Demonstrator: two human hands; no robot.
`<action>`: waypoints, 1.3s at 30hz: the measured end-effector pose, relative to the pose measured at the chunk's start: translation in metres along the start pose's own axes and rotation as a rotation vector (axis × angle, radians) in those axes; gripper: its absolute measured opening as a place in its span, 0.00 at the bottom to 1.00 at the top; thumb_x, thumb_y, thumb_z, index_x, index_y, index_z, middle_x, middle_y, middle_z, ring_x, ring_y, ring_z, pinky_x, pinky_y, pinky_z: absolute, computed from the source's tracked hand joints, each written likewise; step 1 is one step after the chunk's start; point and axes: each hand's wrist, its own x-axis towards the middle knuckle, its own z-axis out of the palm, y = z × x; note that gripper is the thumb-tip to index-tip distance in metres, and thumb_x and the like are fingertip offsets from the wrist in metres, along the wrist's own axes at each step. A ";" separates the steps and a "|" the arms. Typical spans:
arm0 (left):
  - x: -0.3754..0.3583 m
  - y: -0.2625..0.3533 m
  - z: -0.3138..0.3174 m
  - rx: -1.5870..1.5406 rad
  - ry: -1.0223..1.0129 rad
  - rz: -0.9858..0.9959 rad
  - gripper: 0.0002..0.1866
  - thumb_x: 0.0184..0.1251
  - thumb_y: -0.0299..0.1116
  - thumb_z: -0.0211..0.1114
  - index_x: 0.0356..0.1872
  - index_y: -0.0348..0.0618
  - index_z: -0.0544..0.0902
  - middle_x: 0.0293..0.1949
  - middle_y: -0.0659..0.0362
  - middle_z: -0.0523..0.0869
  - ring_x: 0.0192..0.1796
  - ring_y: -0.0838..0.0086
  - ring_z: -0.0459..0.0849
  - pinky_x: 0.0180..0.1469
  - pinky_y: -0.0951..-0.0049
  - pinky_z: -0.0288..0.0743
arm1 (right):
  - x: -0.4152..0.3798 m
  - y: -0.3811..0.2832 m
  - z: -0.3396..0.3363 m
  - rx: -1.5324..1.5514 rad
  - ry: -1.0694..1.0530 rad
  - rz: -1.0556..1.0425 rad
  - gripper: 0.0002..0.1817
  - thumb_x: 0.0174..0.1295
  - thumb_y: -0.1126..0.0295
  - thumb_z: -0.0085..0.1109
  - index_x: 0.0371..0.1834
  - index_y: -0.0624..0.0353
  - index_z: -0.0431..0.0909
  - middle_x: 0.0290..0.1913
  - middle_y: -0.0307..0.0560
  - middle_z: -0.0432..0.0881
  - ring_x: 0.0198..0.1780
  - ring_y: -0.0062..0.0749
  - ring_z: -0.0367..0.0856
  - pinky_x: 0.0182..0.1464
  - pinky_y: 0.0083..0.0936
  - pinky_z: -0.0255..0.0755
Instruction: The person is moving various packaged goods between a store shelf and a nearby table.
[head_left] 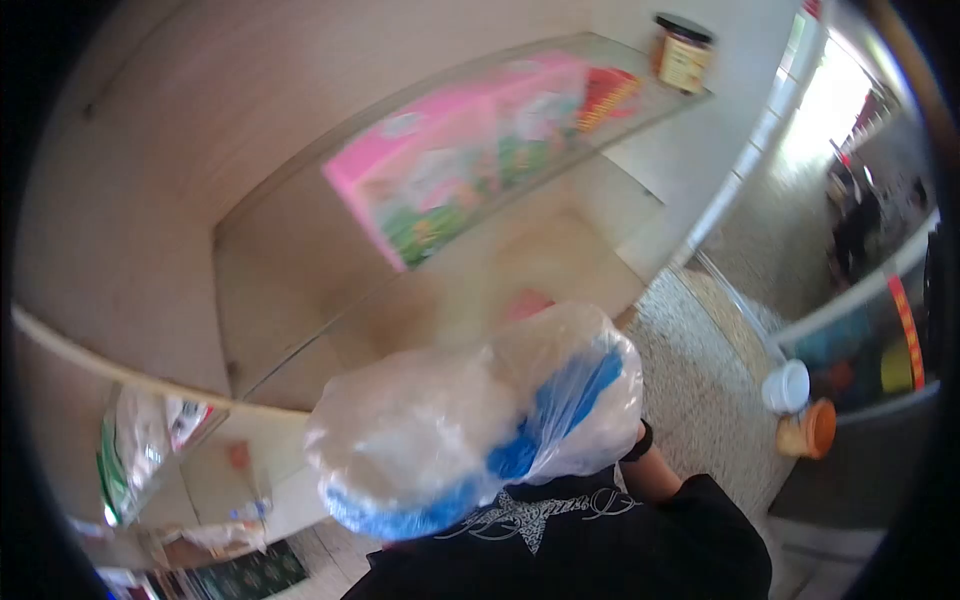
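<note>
A large bundle in clear plastic with blue patches (pixel 420 430) is in front of my chest, with two rounded, pale ends facing up. What the plastic contains is not clear. My right forearm (pixel 655 475), with a dark band at the wrist, runs up behind the bundle's right side. The bundle covers my right hand, so its fingers do not show, but it appears to support the bundle. My left hand is out of sight. Just beyond the bundle is a cabinet with a glass shelf (pixel 560 165).
Pink boxes (pixel 450 150), a red packet (pixel 608 95) and a dark-lidded jar (pixel 684 52) stand on the shelf. Bagged goods (pixel 145 440) fill a lower-left compartment. White (pixel 786 386) and orange-lidded (pixel 808 430) tubs are at right, near a doorway.
</note>
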 end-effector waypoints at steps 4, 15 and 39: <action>0.044 0.003 0.057 0.014 -0.385 0.034 0.26 0.46 0.31 0.70 0.49 0.35 0.75 0.43 0.54 0.81 0.46 0.69 0.79 0.50 0.69 0.71 | -0.055 -0.014 -0.038 0.043 0.266 0.011 0.23 0.51 0.73 0.59 0.53 0.65 0.71 0.51 0.46 0.76 0.52 0.28 0.72 0.55 0.26 0.64; 0.015 0.092 0.337 0.210 -1.137 -0.028 0.24 0.54 0.30 0.67 0.51 0.33 0.71 0.44 0.54 0.79 0.46 0.74 0.77 0.49 0.73 0.70 | -0.280 -0.029 -0.041 0.054 1.241 -0.036 0.22 0.58 0.66 0.58 0.53 0.67 0.69 0.51 0.45 0.75 0.52 0.28 0.71 0.56 0.27 0.63; -0.404 0.117 0.602 -0.013 -2.443 -0.186 0.24 0.59 0.29 0.64 0.55 0.31 0.68 0.49 0.54 0.77 0.50 0.73 0.75 0.53 0.74 0.68 | -0.595 -0.041 0.036 0.123 2.553 -0.424 0.28 0.59 0.70 0.59 0.61 0.68 0.61 0.54 0.46 0.72 0.56 0.26 0.69 0.59 0.25 0.62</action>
